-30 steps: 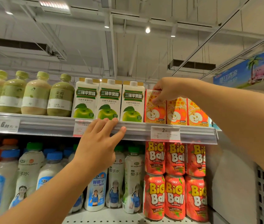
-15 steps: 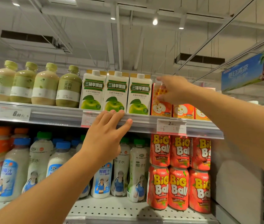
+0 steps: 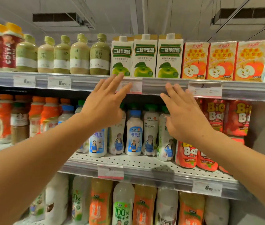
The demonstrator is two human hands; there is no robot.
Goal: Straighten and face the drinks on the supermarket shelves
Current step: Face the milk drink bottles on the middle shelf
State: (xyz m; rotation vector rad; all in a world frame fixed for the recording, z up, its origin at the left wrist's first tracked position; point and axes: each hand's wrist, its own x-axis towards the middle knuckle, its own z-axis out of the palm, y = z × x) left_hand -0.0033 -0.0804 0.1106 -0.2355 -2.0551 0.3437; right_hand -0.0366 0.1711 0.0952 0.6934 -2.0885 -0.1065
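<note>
Your left hand (image 3: 103,105) and right hand (image 3: 185,117) mid-frame, each grip flat-fingered and holding nothing, before the top shelf rail (image 3: 161,86), apple vinegar cartons (image 3: 145,56) and orange juice boxes (image 3: 221,60) faced above

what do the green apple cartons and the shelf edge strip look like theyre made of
Green apple cartons: likely coated paperboard, with flat printed faces, crisp folded corners and a small white cap on top. Shelf edge strip: seemingly clear glossy plastic over grey metal, since it glints and holds paper price tags.
</note>
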